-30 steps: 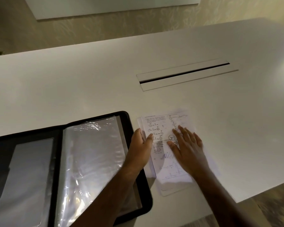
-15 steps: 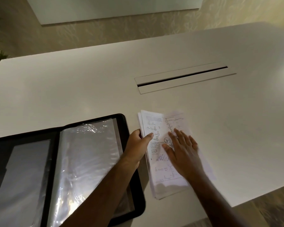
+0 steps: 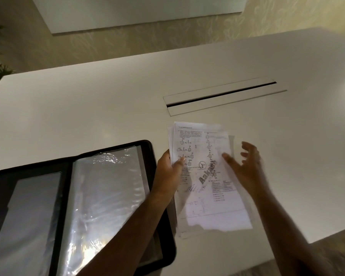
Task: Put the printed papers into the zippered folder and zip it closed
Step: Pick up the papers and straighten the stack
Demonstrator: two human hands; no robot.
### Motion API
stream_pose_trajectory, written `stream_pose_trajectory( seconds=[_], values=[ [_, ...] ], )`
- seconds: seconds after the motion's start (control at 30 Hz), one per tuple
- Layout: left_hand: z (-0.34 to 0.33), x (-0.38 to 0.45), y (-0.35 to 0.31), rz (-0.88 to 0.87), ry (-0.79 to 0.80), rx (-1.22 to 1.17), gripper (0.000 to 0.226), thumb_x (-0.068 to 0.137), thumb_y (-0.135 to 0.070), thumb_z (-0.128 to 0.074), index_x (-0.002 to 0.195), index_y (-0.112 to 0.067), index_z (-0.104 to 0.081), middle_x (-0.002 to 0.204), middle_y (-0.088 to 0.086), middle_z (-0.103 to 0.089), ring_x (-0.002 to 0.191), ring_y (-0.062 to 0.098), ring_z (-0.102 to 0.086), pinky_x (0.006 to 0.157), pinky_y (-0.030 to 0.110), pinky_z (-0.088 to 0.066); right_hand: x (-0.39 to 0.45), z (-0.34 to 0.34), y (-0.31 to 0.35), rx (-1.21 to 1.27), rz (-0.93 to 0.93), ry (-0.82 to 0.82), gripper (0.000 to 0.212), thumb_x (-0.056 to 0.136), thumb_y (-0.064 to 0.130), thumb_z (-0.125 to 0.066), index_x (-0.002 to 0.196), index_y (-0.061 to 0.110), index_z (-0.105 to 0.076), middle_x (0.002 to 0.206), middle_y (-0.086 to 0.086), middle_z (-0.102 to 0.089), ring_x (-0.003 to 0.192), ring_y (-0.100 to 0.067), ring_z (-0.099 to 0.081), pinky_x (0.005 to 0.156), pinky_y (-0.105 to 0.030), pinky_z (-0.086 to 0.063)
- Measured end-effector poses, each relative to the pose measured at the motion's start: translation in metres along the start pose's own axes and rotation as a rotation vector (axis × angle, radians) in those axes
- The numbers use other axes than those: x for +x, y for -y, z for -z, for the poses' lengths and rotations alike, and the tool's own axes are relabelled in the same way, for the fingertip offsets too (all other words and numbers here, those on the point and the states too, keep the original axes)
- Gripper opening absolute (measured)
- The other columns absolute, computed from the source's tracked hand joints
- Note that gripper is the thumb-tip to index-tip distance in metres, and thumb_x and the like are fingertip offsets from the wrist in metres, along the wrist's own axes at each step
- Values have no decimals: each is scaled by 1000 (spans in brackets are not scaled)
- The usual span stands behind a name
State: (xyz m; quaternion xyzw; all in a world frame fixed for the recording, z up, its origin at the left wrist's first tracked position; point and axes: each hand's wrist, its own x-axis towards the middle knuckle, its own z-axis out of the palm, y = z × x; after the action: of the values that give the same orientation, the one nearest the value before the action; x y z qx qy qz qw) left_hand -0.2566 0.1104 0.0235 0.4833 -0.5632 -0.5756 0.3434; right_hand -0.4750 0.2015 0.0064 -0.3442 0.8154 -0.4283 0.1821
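since the earlier frame the right hand (image 3: pixel 245 166) has lifted off the printed papers (image 3: pixel 205 176) and now hovers blurred at their right edge, fingers spread and loosely bent, gripping nothing. the left hand (image 3: pixel 168 170) has closed on the stack's left edge, thumb on the top sheet and fingers tucked beneath, forearm reaching across the lower right corner of the zippered folder (image 3: pixel 72 206). the papers are thin white sheets, slightly fanned, printed with ring-shaped chemical diagrams, small text and a diagonal grey watermark; they sit just right of the folder on the tabletop (image 3: pixel 88 108), and whether the left edge is raised off it cannot be told. the folder lies open and flat, black with rounded corners, its inner sleeves clear crinkled plastic catching glare. the tabletop is smooth, matte, off-white, with a long narrow cable slot (image 3: pixel 221 96) behind the papers.
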Motion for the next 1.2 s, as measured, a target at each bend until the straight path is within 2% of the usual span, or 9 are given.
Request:
stream_pose_trajectory(
  seconds=[0.07,0.13,0.33,0.43,0.53,0.6,0.73,1.03,1.2],
  values=[
    [5,0,-8,-23,28,-58,24,98,-30,-68,121,-33,-64,107,-14,-78,92,4,-76,66,19,-60,17,15,7,241,-74,108,99,65,76,-83,140,18,-55,134,-5,-68,112,-22,-70,91,-40,-59],
    [10,-1,-21,-59,70,-106,27,98,-29,-69,124,-31,-64,109,-12,-78,94,9,-77,69,25,-62,31,26,17,484,-82,240,89,55,81,-87,118,20,-70,113,-7,-81,97,-26,-78,77,-36,-65],
    [23,0,-78,-320,184,-144,24,103,-19,-61,127,-21,-62,122,-3,-75,109,18,-74,82,39,-64,47,50,68,664,248,175,45,77,52,-91,113,27,-80,115,-7,-82,102,-31,-80,80,-43,-67],
    [28,-3,-104,-477,207,-152,25,103,-21,-60,123,-36,-62,125,-7,-72,113,15,-72,83,31,-62,42,60,93,755,390,112,32,87,36,-87,117,26,-80,117,-3,-82,103,-28,-80,80,-37,-66],
    [33,0,-111,-525,252,-109,31,102,-22,-62,125,-43,-58,125,-13,-70,115,10,-70,82,23,-60,30,61,105,772,422,75,30,84,38,-89,112,32,-81,111,6,-83,98,-17,-81,77,-29,-65],
    [34,6,-102,-427,280,-107,38,99,-21,-68,132,-33,-57,125,-9,-72,115,13,-70,87,30,-62,22,55,103,746,362,70,33,73,48,-93,103,36,-83,104,11,-84,92,-11,-81,73,-24,-64],
    [34,14,-83,-311,314,-24,40,98,-19,-70,137,-18,-60,123,-7,-74,113,13,-72,90,35,-62,22,37,83,617,266,111,38,68,47,-94,102,35,-81,105,4,-84,92,-20,-82,75,-37,-67],
    [32,22,-101,-314,295,-16,25,98,-29,-70,123,-32,-71,115,-10,-78,103,11,-75,79,30,-64,22,41,94,537,284,130,23,78,37,-92,98,42,-82,100,11,-84,86,-15,-82,68,-29,-67],
    [35,21,-113,-366,278,-57,35,91,-38,-76,125,-33,-69,117,-11,-77,105,12,-75,79,29,-63,20,53,106,573,338,82,37,68,57,-93,100,44,-80,103,11,-83,89,-14,-82,69,-30,-66]
  ],
)
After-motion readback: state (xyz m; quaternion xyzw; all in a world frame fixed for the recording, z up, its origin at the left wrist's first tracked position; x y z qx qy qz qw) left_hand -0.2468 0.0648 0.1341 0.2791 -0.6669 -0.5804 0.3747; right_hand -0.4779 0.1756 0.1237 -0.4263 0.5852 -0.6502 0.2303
